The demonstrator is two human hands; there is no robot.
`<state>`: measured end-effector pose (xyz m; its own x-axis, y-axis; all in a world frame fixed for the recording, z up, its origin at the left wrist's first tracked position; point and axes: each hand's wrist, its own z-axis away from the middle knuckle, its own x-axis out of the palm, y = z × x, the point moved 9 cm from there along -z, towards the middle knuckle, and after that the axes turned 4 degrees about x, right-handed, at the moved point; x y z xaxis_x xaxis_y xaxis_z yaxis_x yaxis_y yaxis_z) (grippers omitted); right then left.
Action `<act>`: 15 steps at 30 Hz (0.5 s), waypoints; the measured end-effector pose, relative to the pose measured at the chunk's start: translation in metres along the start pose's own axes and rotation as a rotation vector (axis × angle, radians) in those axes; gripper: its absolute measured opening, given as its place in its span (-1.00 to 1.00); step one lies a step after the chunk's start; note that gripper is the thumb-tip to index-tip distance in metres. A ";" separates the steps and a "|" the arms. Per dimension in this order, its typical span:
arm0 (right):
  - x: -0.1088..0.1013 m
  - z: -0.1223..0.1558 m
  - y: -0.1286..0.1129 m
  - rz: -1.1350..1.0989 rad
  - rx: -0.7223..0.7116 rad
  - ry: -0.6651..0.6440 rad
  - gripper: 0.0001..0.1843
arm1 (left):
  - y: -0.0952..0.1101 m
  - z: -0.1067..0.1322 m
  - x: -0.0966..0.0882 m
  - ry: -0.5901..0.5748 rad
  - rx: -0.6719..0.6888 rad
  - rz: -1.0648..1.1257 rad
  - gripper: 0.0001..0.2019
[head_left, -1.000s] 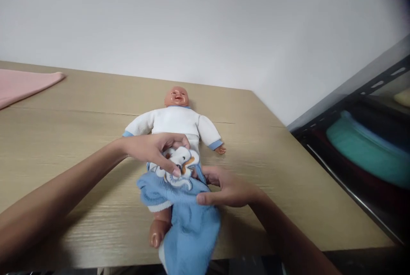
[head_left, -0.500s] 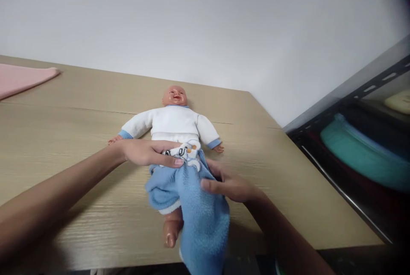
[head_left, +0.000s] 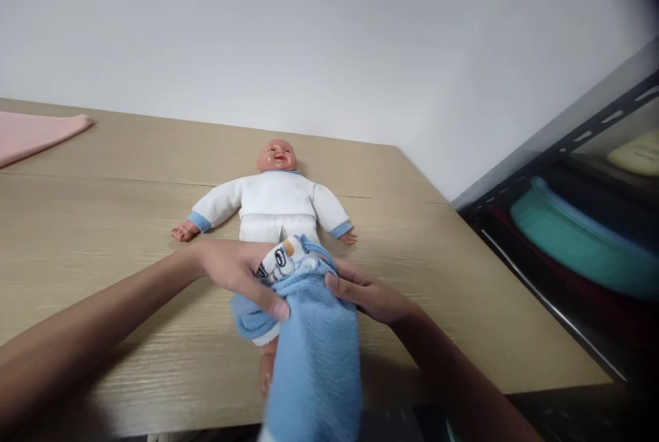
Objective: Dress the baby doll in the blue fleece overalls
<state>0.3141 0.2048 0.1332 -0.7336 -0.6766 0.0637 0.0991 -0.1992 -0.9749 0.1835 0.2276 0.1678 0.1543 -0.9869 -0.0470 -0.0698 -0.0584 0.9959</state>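
A baby doll in a white top lies on its back on the wooden table, head toward the wall. Light blue fleece trousers with a white cartoon patch cover its hips and legs; one bare foot shows below them. My left hand grips the trousers' waist on the doll's left side, thumb over the blue fabric. On the other side my right hand holds the waist, its fingers curled into the cloth.
A folded pink cloth lies at the table's far left. On the right stands a dark metal shelf holding a teal bundle and a yellowish item. A white wall runs behind the table.
Both hands have slid the trousers' waist toward me, off the doll's belly. More of the white top shows, and the blue fabric bunches and hangs nearer the table's front edge.
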 end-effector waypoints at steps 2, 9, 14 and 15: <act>0.006 0.000 -0.003 0.015 0.022 -0.085 -0.22 | -0.007 0.007 -0.011 0.058 -0.058 -0.054 -0.61; 0.012 0.003 0.001 0.001 0.122 -0.188 -0.14 | -0.026 0.024 -0.033 0.199 -0.199 -0.120 -0.37; 0.000 -0.001 0.001 -0.128 -0.007 -0.038 -0.38 | -0.032 0.020 -0.028 0.144 -0.137 0.035 -0.41; -0.004 -0.001 0.002 -0.171 -0.034 0.008 -0.41 | -0.032 0.018 -0.022 0.084 -0.123 0.089 -0.39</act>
<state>0.3166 0.2083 0.1303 -0.7433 -0.6291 0.2277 -0.0504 -0.2867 -0.9567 0.1647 0.2487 0.1352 0.2350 -0.9710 0.0431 0.0331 0.0523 0.9981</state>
